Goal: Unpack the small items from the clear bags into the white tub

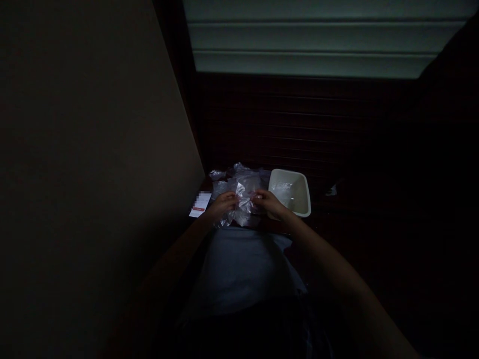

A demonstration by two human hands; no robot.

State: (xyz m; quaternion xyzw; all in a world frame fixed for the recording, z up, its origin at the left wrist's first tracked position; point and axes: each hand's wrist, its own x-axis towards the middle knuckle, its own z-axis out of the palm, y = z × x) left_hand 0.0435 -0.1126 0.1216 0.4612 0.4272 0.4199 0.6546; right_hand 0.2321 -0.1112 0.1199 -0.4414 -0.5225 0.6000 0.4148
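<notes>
In dim light, my left hand (223,203) and my right hand (267,200) pinch a clear plastic bag (245,203) between them, one at each side. The bag is crumpled and shiny. More crumpled clear plastic bags (239,169) lie in a loose pile behind and around it, and the single sheets are hard to tell apart. Right beside my right hand stands a white plastic tub (307,197), with some clear plastic (282,192) inside it. My right forearm covers part of the tub's near edge.
A phone with a lit screen (201,203) lies left of my left hand. A plain wall (93,149) rises close on the left. Dark slatted panels (284,114) stand behind the pile. A small pale scrap (332,190) lies right of the tub.
</notes>
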